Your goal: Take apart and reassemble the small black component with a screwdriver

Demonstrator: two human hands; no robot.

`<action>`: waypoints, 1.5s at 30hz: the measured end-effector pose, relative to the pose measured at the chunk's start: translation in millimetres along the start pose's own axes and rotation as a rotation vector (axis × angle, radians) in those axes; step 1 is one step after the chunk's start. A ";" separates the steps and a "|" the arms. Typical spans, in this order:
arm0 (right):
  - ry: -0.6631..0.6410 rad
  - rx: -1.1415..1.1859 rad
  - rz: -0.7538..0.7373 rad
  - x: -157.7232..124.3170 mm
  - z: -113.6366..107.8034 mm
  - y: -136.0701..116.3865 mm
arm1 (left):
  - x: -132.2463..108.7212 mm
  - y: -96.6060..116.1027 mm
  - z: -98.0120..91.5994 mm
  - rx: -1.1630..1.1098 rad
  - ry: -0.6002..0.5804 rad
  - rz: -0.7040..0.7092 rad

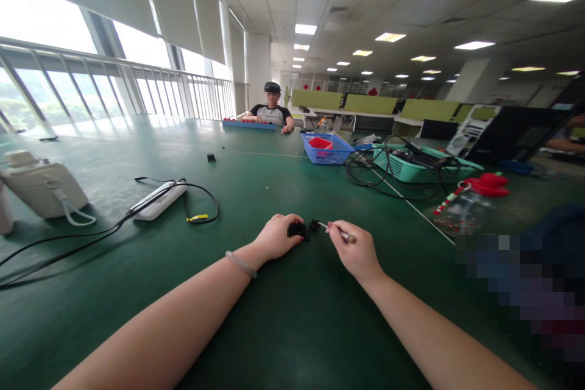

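Note:
My left hand (276, 235) rests on the green table (256, 183) with its fingers curled round a small black part (298, 230). My right hand (356, 248) is closed in a pinch on a thin stick-like tool (336, 231). The tool's tip points left at a second small black piece (315, 225), which lies just right of the first part. The two hands are a short gap apart, near the table's middle. A pale band circles my left wrist.
A white power strip (158, 200) with a black cable lies to the left, beside a beige device (43, 186). A blue basket (325, 148), a teal tray of cables (411, 164) and a red-capped bottle (466, 204) sit to the right. A person (272, 111) sits at the far end.

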State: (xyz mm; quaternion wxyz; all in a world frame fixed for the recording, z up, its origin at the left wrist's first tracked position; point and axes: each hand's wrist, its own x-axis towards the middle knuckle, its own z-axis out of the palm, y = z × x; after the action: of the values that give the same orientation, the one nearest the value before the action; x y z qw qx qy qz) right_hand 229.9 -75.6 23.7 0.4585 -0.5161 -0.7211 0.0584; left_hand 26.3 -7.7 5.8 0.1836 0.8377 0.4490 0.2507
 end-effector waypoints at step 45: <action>0.061 0.201 0.295 50.6 28.7 25.3 | 1.7 -2.3 0.7 0.034 -0.009 0.028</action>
State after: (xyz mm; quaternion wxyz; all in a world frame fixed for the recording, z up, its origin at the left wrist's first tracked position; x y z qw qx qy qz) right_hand 224.3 -12.4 23.6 0.5160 -0.5693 -0.6138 0.1813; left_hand 26.0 -5.1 4.5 0.1678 0.8480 0.4408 0.2416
